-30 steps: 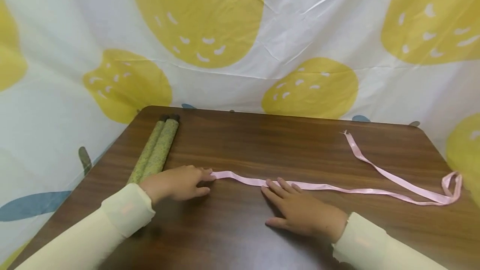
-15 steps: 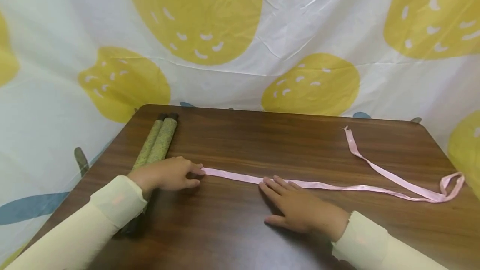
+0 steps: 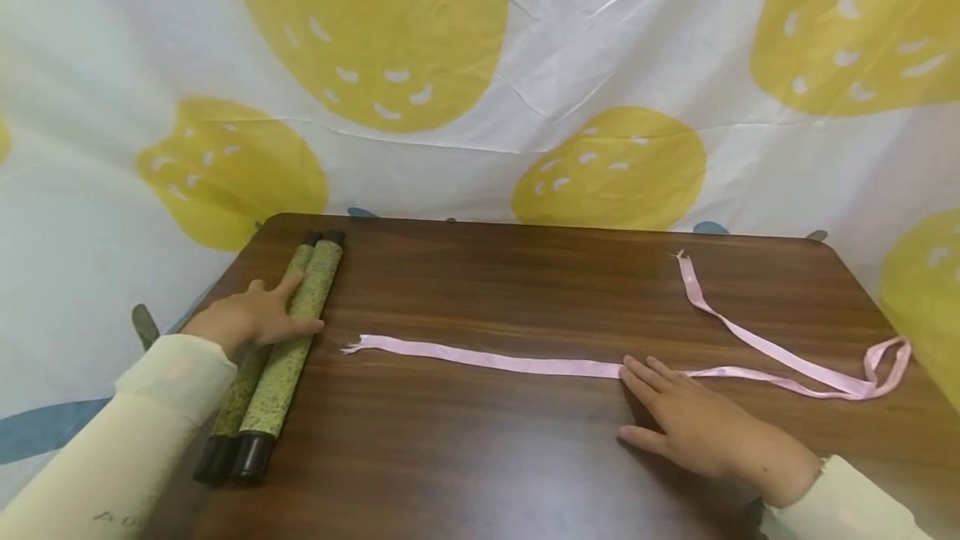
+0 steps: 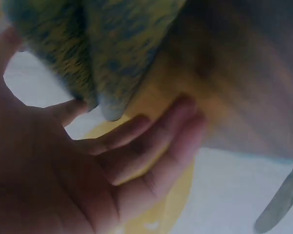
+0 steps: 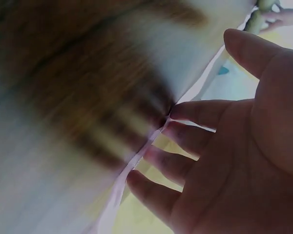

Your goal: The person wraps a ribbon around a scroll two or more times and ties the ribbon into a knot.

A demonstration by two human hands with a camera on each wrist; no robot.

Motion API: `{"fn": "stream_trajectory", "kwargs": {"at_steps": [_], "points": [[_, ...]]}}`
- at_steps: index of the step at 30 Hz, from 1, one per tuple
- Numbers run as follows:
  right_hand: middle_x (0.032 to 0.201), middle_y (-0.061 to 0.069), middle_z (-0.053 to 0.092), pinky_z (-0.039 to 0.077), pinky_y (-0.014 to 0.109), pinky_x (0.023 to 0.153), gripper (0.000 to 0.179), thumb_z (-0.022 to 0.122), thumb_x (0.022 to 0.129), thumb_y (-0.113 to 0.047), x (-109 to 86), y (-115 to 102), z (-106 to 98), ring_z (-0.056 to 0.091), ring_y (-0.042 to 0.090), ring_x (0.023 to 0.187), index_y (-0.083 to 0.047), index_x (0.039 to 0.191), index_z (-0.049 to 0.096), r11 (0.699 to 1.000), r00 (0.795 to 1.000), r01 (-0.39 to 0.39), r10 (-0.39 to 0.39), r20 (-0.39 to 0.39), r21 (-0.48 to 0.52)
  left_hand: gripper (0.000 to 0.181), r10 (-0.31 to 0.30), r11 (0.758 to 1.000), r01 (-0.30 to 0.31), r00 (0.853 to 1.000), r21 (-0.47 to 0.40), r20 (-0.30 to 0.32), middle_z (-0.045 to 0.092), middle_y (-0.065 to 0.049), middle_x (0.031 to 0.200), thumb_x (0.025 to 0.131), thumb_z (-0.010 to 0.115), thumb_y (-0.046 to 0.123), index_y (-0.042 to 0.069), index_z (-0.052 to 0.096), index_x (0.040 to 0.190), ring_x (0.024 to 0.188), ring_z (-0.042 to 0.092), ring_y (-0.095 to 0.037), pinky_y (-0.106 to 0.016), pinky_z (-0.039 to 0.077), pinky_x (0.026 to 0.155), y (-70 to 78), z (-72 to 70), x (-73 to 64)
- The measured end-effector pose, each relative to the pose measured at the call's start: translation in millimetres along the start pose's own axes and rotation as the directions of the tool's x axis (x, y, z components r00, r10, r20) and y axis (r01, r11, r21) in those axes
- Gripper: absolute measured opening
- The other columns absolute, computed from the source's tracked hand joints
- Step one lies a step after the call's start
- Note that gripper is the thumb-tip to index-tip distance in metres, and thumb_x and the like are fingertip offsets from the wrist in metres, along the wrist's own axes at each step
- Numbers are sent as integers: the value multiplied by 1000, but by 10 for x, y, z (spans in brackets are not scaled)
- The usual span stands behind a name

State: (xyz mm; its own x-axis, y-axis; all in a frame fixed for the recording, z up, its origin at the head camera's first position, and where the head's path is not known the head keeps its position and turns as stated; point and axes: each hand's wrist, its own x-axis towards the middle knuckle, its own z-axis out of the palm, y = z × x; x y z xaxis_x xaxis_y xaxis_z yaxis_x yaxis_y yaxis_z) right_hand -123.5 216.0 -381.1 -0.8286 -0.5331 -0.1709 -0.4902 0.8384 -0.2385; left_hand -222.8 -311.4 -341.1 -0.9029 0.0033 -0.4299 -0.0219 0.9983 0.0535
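Note:
A pair of green speckled rolls (image 3: 288,357) with black end caps lies side by side at the table's left. My left hand (image 3: 255,315) reaches over their middle with fingers spread, thumb across the right-hand roll. In the left wrist view its fingers (image 4: 151,180) are extended below the ends of the rolls (image 4: 124,48). A pink satin ribbon (image 3: 480,358) runs nearly straight across the table, its frayed left end loose. My right hand (image 3: 705,419) lies with straight fingertips on the ribbon, right of the middle. In the right wrist view, the fingertips (image 5: 178,111) meet the ribbon (image 5: 202,80).
The ribbon folds back in a loop (image 3: 888,357) near the right table edge. Its other frayed end (image 3: 682,261) points to the back. Behind the dark wooden table (image 3: 487,273) hangs a white curtain (image 3: 450,177) with yellow lemons.
My left hand drew the ribbon's end leftward, let go of it and moved onto the rolls. My right hand slid to the right along the ribbon, which now lies straighter.

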Motion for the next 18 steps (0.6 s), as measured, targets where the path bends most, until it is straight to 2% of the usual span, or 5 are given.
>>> {"fn": "stream_trajectory", "kwargs": {"at_steps": [6, 10, 13, 16, 18], "points": [[162, 20, 29, 30, 65, 113, 80, 49, 97, -61, 56, -13, 25, 27, 49, 147, -5, 153, 38, 1000, 1000, 12, -12, -8, 27, 114, 3, 996, 1, 999, -92, 37, 8, -55, 145, 88, 55, 69, 10, -13, 158, 125, 31, -74, -75, 37, 96, -55, 91, 79], [162, 20, 28, 30, 65, 113, 78, 51, 97, -59, 98, -35, 10, 27, 49, 147, -7, 153, 38, 999, 1000, 1, -1, -1, 49, 115, 34, 981, -23, 998, -193, 53, 9, -57, 143, 90, 60, 60, 11, -21, 156, 126, 35, -71, -64, 48, 91, -109, 134, 165], [162, 21, 29, 29, 65, 113, 77, 53, 97, -57, 121, -42, 4, 26, 49, 147, -6, 153, 39, 999, 1000, -7, 7, 6, 54, 113, 58, 964, -38, 996, -262, 71, 13, -59, 141, 92, 62, 53, 15, -24, 155, 87, 63, -51, -45, 56, 65, -149, 143, 210], [161, 20, 30, 29, 65, 113, 76, 55, 96, -56, 138, -48, 1, 27, 49, 147, -7, 152, 40, 998, 1000, -17, 16, 10, 57, 111, 60, 957, -34, 995, -288, 83, 14, -57, 142, 93, 62, 51, 20, -24, 156, 55, 54, -25, -35, 50, 47, -151, 130, 181], [161, 20, 31, 30, 65, 112, 75, 56, 96, -55, 147, -52, -1, 28, 50, 146, -7, 152, 41, 999, 1000, -18, 17, 8, 51, 109, 59, 956, -33, 995, -293, 79, 13, -57, 143, 93, 61, 50, 23, -24, 156, 51, 53, -23, -34, 49, 45, -144, 121, 156]]}}
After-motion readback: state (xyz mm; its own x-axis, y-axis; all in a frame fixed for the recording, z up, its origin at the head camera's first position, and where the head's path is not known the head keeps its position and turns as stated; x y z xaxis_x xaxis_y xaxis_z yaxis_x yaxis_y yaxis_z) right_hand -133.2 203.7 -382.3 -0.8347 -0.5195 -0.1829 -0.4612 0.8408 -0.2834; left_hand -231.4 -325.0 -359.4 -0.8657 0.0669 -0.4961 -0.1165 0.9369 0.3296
